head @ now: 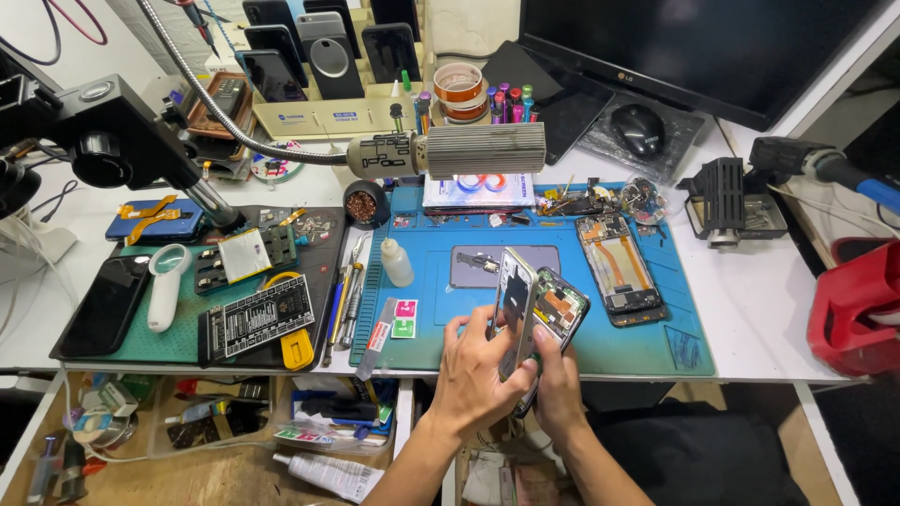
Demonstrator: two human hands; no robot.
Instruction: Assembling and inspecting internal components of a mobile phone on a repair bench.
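Two hands met over the near edge of the blue repair mat [656, 347]: the left hand [473, 375] clasped a silver phone frame [515, 309] upright, long axis vertical, while the right hand [560, 389] gripped the opened phone [561, 314] just behind it, touching.

A blue work mat [647, 333], a red bin [858, 305], a white bottle [397, 262] and a black mouse [638, 128].
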